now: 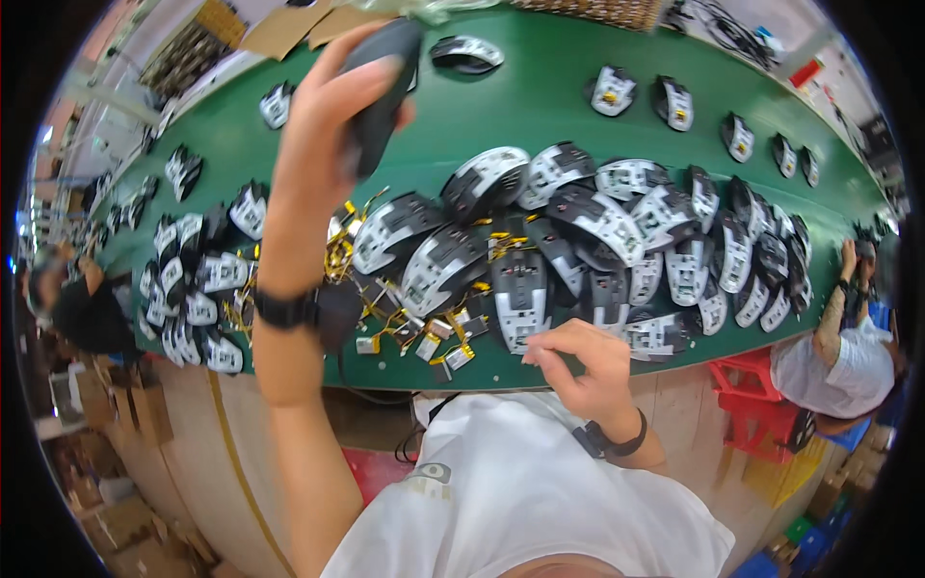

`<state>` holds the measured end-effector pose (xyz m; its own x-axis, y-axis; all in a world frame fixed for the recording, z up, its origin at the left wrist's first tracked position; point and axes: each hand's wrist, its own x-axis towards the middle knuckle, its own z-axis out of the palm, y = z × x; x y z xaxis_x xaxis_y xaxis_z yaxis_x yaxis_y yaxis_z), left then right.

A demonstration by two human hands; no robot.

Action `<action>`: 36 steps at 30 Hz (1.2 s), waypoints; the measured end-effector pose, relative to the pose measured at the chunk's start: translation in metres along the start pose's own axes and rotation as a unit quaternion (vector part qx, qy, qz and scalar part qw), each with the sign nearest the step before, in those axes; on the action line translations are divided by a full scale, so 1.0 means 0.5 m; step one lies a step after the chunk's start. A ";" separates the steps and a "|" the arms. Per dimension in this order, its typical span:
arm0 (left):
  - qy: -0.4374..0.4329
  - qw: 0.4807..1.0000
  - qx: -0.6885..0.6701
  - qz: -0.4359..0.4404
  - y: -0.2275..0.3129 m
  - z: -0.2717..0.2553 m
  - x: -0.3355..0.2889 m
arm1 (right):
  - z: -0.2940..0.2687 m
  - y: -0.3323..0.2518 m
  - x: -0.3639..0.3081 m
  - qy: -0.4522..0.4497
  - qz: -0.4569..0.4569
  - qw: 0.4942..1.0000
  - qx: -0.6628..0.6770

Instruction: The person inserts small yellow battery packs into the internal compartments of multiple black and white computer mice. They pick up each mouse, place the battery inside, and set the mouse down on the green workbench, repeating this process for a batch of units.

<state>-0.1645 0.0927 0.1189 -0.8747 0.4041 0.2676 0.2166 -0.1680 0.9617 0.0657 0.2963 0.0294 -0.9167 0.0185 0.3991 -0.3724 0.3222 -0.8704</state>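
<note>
A: The piece in hand: where is it?

B: Dark mouse shell point(390, 77), up over the far-left part of the bench point(540, 111). Left hand point(332, 106) is wrapped round it, thumb on the near face, fingertips curling past the lower edge. Some motion blur.

A: Why held that way?

B: My reading: a smooth, curved body sits more securely with thumb and fingers on opposite sides. It's clear of the clutter below.

A: Right hand?

B: Low, at the near edge. Right hand point(590, 364) has thumb and index drawn close, at the lower end of an upright-lying mouse half point(521, 299). Can't tell whether they pinch anything.

A: What lies around?

B: Small batteries point(461, 356) with yellow ends and tangled leads, just left of that half. To the right, a heap of black-and-white mouse parts point(597, 229), overlapping; probably stacked to keep many within reach. A smaller cluster point(224, 273) lies left of the raised arm.

A: Farther out?

B: Spaced single mice point(611, 91) along the far side, perhaps set apart to stay distinct from the heap. Co-worker in a pale shirt point(838, 376) at far right, near a red stool point(747, 405).
</note>
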 end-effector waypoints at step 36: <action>0.231 0.924 -0.263 -0.153 -0.150 0.082 -0.465 | 0.119 0.023 0.012 -0.038 -0.048 0.988 -0.145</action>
<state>0.0405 0.0483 -0.0128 -0.9781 0.0982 -0.1834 -0.2063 -0.5717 0.7941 0.0473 0.2437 0.0048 -0.8913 -0.0927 0.4438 -0.4114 0.5769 -0.7057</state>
